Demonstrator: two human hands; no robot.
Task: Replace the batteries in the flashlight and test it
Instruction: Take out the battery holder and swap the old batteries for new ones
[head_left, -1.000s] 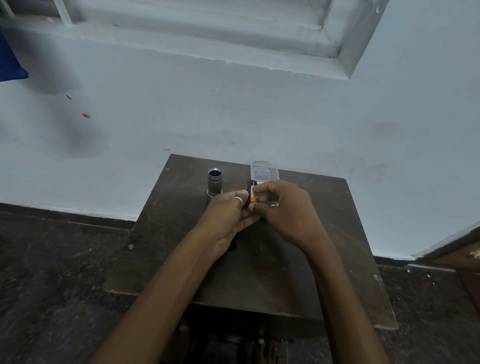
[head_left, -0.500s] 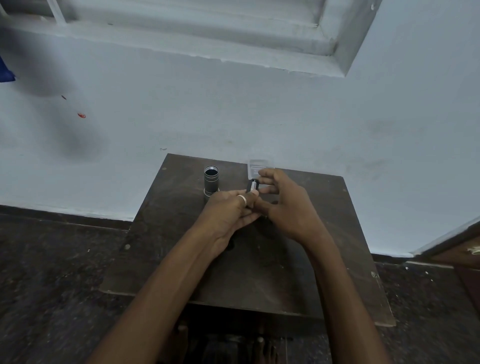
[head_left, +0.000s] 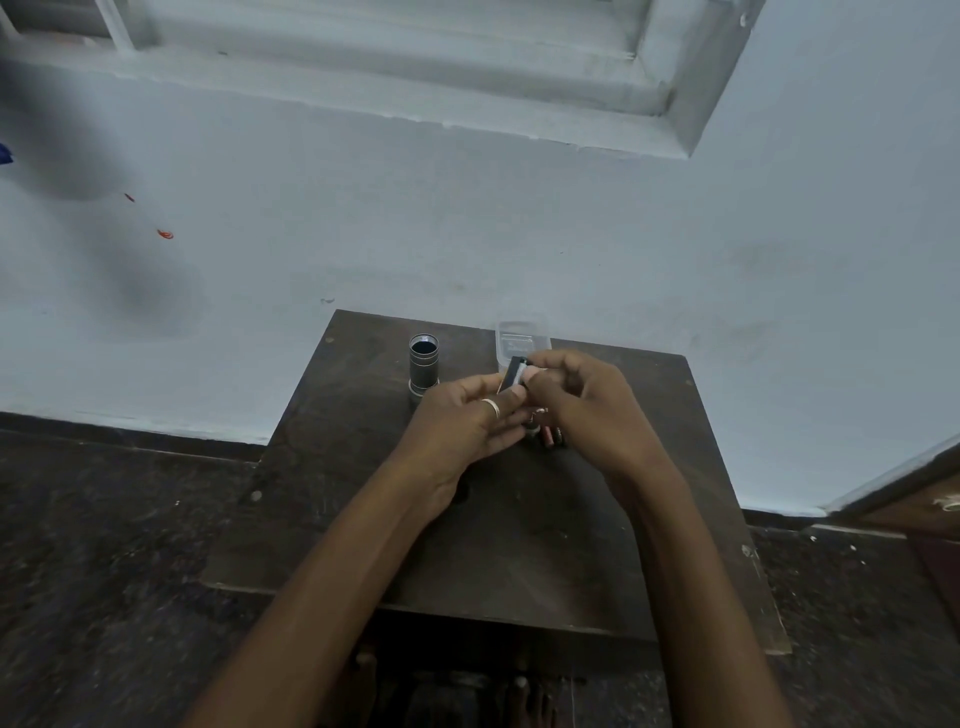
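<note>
The grey metal flashlight body (head_left: 424, 368) stands upright with its open end up at the back of the small dark table (head_left: 519, 545). My left hand (head_left: 462, 423), with a ring on one finger, holds a small black battery holder (head_left: 512, 373) above the table. My right hand (head_left: 582, 405) pinches the top of the same holder with curled fingers. A few small batteries (head_left: 550, 437) lie on the table just beneath my right hand, partly hidden.
A clear plastic box (head_left: 522, 338) sits at the table's back edge, right behind my hands. The pale wall rises directly behind the table. Dark floor surrounds it, and a wooden piece (head_left: 930, 499) shows at the far right.
The orange-tipped battery seen between my fingers one second ago is out of sight. My right fingers have curled back onto the top of the holder. The view has shifted slightly.
</note>
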